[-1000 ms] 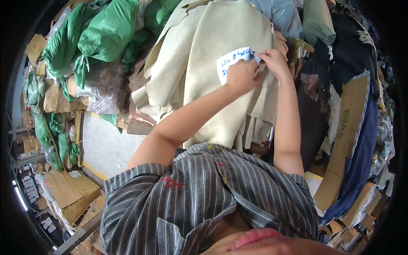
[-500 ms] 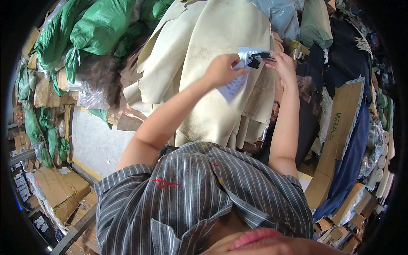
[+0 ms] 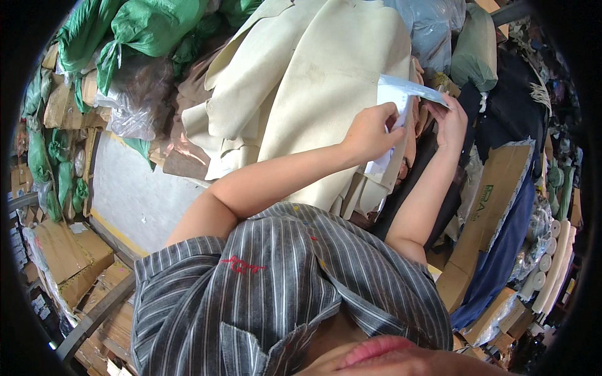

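My left hand (image 3: 371, 133) is closed, its thumb and curled fingers on a white paper sheet (image 3: 390, 94) with a pale blue band along its top. The sheet hangs partly behind this hand, and its lower end shows below the fingers. My right hand (image 3: 450, 122) pinches the far right end of the pale blue band, which stretches taut from the sheet. Both hands are above a pile of cream leather hides (image 3: 332, 88), draped in long overlapping folds. Whether the band is part of the sheet or a separate strip I cannot tell.
Green sacks (image 3: 153, 28) and clear plastic wrap (image 3: 138, 94) stand at the far left. A grey floor patch (image 3: 138, 188) lies left of the hides. On the right are dark cloth (image 3: 508, 100), an upright flattened carton (image 3: 486, 207) and pale rolls (image 3: 539, 269).
Both hands have moved a little right and nearer. The black piece by my right hand no longer shows; the pale blue band now spans toward it. The view has shifted slightly.
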Action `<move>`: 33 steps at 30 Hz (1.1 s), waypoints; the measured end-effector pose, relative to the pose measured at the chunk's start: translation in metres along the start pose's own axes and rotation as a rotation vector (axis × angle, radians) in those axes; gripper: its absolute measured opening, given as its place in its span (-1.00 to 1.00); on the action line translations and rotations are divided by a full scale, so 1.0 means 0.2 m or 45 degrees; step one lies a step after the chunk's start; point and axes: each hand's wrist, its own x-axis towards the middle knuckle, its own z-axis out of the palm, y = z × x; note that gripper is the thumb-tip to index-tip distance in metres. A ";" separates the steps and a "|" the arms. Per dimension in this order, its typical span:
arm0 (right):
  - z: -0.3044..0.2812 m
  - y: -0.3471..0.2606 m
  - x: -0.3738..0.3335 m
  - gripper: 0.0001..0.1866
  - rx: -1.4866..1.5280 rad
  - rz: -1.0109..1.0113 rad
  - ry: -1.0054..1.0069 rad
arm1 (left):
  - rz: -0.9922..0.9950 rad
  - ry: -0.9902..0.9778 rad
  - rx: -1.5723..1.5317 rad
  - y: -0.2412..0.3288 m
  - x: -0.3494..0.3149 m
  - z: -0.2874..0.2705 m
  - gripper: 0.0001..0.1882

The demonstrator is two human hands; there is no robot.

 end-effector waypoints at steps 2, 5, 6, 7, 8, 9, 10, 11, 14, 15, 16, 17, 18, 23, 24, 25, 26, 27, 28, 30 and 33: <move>-0.09 -0.05 -0.02 -0.78 0.103 -0.076 0.252 | 0.051 -0.065 -0.019 0.04 0.01 0.03 -0.75; -0.23 -0.14 -0.08 -0.83 -0.003 -0.096 0.304 | 0.069 -0.198 0.000 0.09 0.00 0.09 -0.75; -0.26 -0.15 -0.11 -0.83 -0.046 -0.085 0.277 | 0.076 -0.201 0.008 0.10 0.00 0.11 -0.75; -0.30 -0.16 -0.13 -0.84 -0.102 -0.066 0.253 | 0.084 -0.205 0.013 0.11 -0.01 0.13 -0.75; -0.33 -0.16 -0.16 -0.83 -0.084 -0.070 0.280 | 0.084 -0.211 0.024 0.11 -0.01 0.14 -0.75; -0.35 -0.14 -0.18 -0.82 -0.077 -0.063 0.305 | 0.090 -0.227 0.032 0.11 -0.02 0.15 -0.75; -0.37 -0.12 -0.20 -0.81 -0.074 -0.051 0.297 | 0.084 -0.245 0.046 0.10 -0.02 0.16 -0.75; -0.39 -0.09 -0.22 -0.81 -0.077 -0.068 0.329 | 0.077 -0.263 0.062 0.09 -0.03 0.17 -0.75; -0.46 -0.03 -0.26 -0.85 0.001 -0.133 0.401 | 0.188 -0.240 0.077 0.08 -0.05 0.19 -0.77; -0.49 -0.03 -0.29 -0.84 0.098 -0.147 0.516 | 0.236 -0.257 0.065 0.08 -0.06 0.19 -0.77; -0.53 -0.04 -0.32 -0.83 0.187 -0.213 0.573 | 0.277 -0.288 0.054 0.09 -0.07 0.20 -0.77; -0.57 -0.06 -0.36 -0.82 0.254 -0.256 0.631 | 0.303 -0.320 0.067 0.10 -0.08 0.21 -0.77; -0.63 -0.12 -0.41 -0.76 0.255 -0.294 0.783 | 0.351 -0.362 0.013 0.11 -0.10 0.22 -0.76; -0.88 -0.41 -0.80 -0.67 0.106 -0.485 0.812 | 0.522 -0.594 -0.079 0.21 -0.18 0.29 -0.76; -0.91 -0.43 -0.87 -0.66 -0.025 -0.538 0.686 | 0.563 -0.600 -0.079 0.21 -0.19 0.29 -0.76; -0.92 -0.43 -0.93 -0.65 -0.065 -0.533 0.638 | 0.575 -0.603 -0.049 0.21 -0.21 0.29 -0.76; -0.92 -0.42 -0.97 -0.65 -0.058 -0.480 0.803 | 0.601 -0.593 -0.033 0.20 -0.22 0.28 -0.76; -0.91 -0.40 -1.01 -0.66 -0.065 -0.450 0.884 | 0.624 -0.583 -0.009 0.18 -0.23 0.26 -0.76; -0.89 -0.37 -1.03 -0.67 -0.111 -0.446 0.937 | 0.578 -0.584 -0.012 0.15 -0.24 0.24 -0.77; -0.81 -0.27 -1.05 -0.67 -0.387 -0.516 0.762 | 0.479 -0.578 0.002 0.09 -0.27 0.17 -0.76; -0.65 -0.17 -1.01 -0.63 0.070 -0.252 0.578 | 0.242 -0.605 -0.049 -0.02 -0.30 0.01 -0.74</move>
